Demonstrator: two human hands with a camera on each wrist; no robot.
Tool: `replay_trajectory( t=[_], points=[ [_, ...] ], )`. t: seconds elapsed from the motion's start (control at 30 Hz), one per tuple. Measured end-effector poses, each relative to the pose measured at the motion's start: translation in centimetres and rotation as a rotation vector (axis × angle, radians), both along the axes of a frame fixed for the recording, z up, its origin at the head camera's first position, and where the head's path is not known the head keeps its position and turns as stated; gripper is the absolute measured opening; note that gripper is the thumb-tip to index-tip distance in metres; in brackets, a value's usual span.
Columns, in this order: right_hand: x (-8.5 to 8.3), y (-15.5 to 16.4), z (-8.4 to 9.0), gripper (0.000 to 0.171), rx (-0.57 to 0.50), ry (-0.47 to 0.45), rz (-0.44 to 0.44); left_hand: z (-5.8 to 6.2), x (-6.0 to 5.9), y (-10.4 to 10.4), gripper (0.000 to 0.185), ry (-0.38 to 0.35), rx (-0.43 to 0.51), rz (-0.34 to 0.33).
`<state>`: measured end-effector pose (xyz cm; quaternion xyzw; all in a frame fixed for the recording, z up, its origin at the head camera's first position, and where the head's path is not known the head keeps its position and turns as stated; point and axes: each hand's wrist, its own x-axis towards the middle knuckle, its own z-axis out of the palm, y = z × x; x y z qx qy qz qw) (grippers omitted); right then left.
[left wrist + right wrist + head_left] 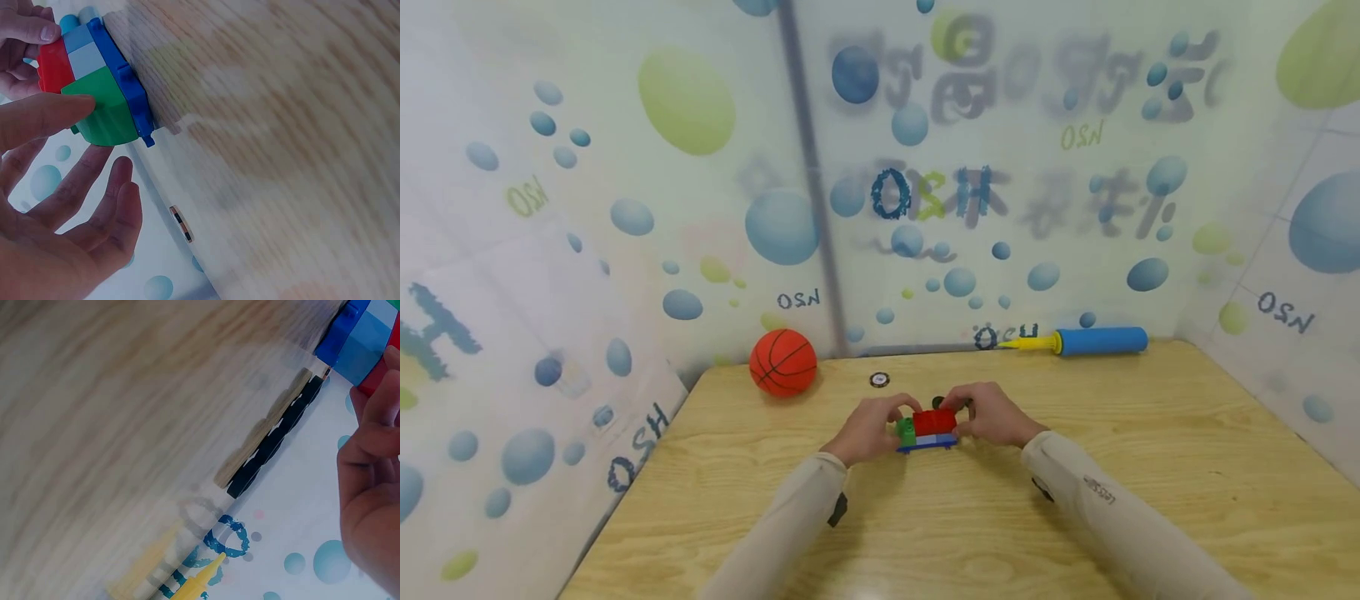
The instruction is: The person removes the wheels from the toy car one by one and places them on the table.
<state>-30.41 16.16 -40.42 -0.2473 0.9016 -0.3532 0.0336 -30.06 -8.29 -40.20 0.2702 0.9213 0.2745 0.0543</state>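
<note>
Both hands meet at the centre of the desk (1075, 533) around a small toy-brick block (928, 428). Left hand (871, 428) closes on the block's green brick (103, 112) from nine o'clock, one finger lying across it, the remaining fingers spread loosely below. Right hand (992, 414) pinches the red brick (934, 421) from three o'clock, fingertips on its top edge. Such opposed holds judged to steady the stack, which rests on its blue base plate (128, 87) flat on the desk, while the upper bricks are pressed or aligned. A black ridged piece (275, 439) lies just behind the block at twelve o'clock. Farther out: a small round disc (879, 380) at eleven o'clock, an orange ball (782, 362) at ten o'clock against the wall, and a blue-and-yellow hand pump (1086, 342) at two o'clock along the desk's far edge.
</note>
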Motion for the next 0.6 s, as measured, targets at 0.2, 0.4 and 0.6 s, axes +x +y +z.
replay_trajectory(
  t=[0.2,0.4,0.6],
  points=[
    [-0.1,-0.07,-0.03,0.032,0.004,-0.017,0.002,0.11,0.12,0.02,0.053,-0.026,-0.005,0.013],
    [-0.11,-0.06,-0.01,0.033,-0.002,-0.036,0.005,0.06,0.24,0.02,0.055,-0.024,-0.008,0.012],
    [0.03,-0.03,-0.2,0.033,0.004,-0.041,0.01,-0.06,0.46,-0.02,0.054,-0.017,-0.011,0.005]
  ],
)
